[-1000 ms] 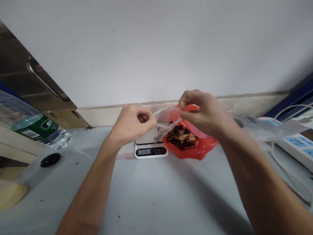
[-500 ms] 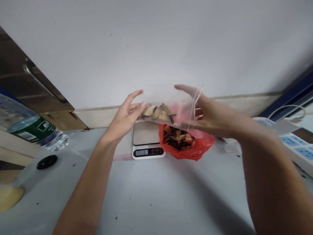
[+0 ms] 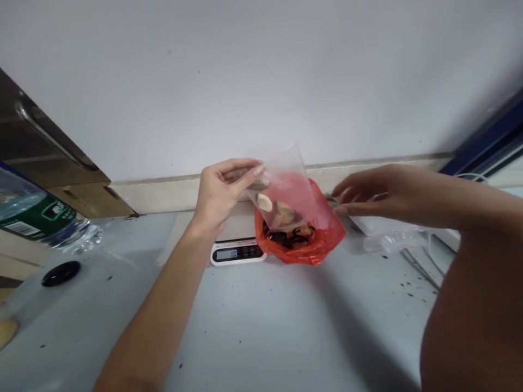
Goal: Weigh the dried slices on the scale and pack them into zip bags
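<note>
My left hand (image 3: 223, 188) pinches a clear plastic bag (image 3: 292, 169) by its closed end, above the scale. The bag tilts down to the right, with pale dried slices (image 3: 281, 215) showing inside its lower part. Below it stands an open red plastic bag (image 3: 324, 242) holding dark brown dried pieces (image 3: 300, 237). A white digital kitchen scale (image 3: 239, 253) sits to the left of the red bag, partly hidden by my left hand and wrist. My right hand (image 3: 368, 190) is right of the red bag, over some clear plastic bags (image 3: 392, 239), thumb and fingers apart.
At the left stand a large water bottle (image 3: 44, 212) with a green label and a black oval object (image 3: 61, 273). A wooden cabinet (image 3: 49, 141) with a metal handle is behind them. The wall rises behind the table (image 3: 253, 326). A cable (image 3: 425, 269) lies at the right.
My right hand has let go of the clear bag and moved right, towards the plastic bags. The bag in my left hand now slants down over the red bag. The view has shifted slightly.
</note>
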### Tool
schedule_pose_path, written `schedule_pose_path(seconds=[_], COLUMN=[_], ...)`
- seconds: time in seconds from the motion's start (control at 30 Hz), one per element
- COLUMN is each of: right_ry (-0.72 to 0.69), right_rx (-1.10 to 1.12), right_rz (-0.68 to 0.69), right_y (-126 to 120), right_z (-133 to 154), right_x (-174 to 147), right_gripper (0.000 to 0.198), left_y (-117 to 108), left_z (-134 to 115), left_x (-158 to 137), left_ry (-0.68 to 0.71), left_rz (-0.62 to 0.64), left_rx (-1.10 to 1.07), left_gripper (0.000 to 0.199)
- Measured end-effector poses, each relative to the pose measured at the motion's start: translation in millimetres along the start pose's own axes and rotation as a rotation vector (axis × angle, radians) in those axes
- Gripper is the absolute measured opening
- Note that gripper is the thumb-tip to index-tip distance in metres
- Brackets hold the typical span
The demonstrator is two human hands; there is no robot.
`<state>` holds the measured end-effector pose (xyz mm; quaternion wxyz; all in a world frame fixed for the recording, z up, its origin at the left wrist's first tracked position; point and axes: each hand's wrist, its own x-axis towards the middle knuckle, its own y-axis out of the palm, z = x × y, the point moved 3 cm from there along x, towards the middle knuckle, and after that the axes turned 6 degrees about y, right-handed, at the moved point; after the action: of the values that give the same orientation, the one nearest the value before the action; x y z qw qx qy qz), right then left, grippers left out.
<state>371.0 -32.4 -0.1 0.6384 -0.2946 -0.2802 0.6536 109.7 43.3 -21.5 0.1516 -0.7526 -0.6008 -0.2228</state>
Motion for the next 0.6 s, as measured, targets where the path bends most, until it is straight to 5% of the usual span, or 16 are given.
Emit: schedule_pose_path(seconds=[0.13,0.23,0.47,0.6], right_ry=[0.021,-0.044,-0.036,-0.018], right_rx=[-0.082,-0.125,0.000,0.032], right_rz=[-0.012,-0.005,-0.027,0.002], right_y=[8,13,12,11], right_z=[13,21,6,-1], right_x=[9,16,27,27], right_gripper=[0.048,0.019,0.016,0.021], left_y=[12,15,2,-2], left_z=[-8,-14,-9,-4], left_x=[-4,-6,0,3], left_ry=[0.090,0.131,0.108,0.127], left_rz=[-0.003,-0.019,-0.022,0.073], left_rx=[0.018,0.069,0.080,0.126], left_gripper=[0.009,0.011,0.047,0.049])
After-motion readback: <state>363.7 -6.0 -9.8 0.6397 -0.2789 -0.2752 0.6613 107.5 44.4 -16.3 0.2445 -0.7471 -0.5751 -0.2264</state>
